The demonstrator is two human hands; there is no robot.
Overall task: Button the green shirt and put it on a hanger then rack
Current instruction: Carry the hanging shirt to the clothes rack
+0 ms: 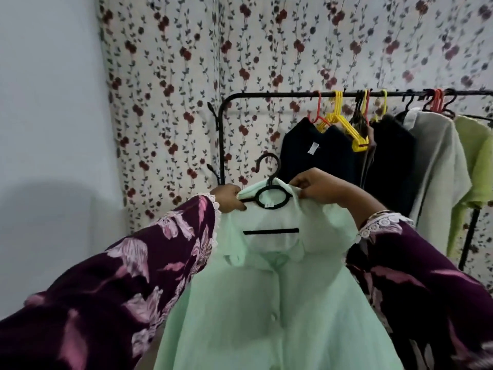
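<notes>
While the green shirt (280,303), buttoned down its front, is held up at centre on the black hanger (269,200), its collar is pinched by the left hand (229,198) and right hand (320,186), with only the rack (266,94) at two o'clock left.

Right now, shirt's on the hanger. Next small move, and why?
Probably lift the black hanger toward the bare left stretch of the rack rail. Both hands, left hand and right hand, hold the buttoned green shirt at its shoulders; the hook is free.
</notes>
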